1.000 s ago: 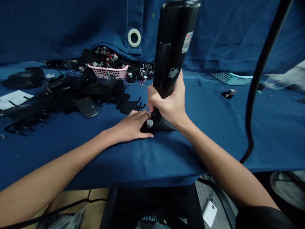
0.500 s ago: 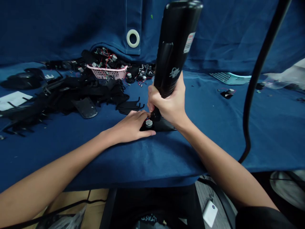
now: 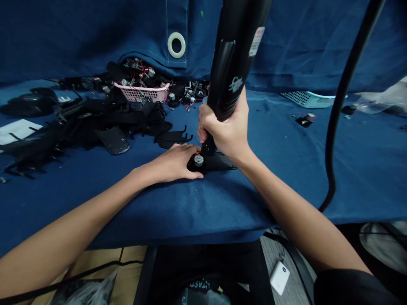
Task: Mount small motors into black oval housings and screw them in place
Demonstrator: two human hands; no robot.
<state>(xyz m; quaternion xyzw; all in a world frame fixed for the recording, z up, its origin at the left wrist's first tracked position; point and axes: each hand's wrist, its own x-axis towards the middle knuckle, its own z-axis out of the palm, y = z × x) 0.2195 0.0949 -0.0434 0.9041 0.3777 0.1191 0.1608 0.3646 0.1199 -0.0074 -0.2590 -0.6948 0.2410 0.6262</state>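
My right hand (image 3: 227,131) is wrapped round the lower part of a thick black electric screwdriver (image 3: 233,63). The tool stands almost upright, leaning to the right, its lower end over a black plastic casing (image 3: 221,162) on the table. Its very tip cannot be seen. My left hand (image 3: 174,163) lies on the cloth and grips the casing's left end between thumb and fingers. Between that thumb and the fingers shows a small round silver motor (image 3: 199,159) with red wires, sitting on the casing.
Left of my hands lies a heap of black plastic parts (image 3: 108,123). Behind it stands a pink basket (image 3: 143,93) of wired motors. At the back right are a teal basket (image 3: 313,99) and a loose motor (image 3: 307,119). A thick black cable (image 3: 333,118) hangs at the right.
The camera view has shifted slightly, and the screwdriver's top now runs out of the frame. Both hands keep their grip; my left thumb has drawn in a little towards the motor.
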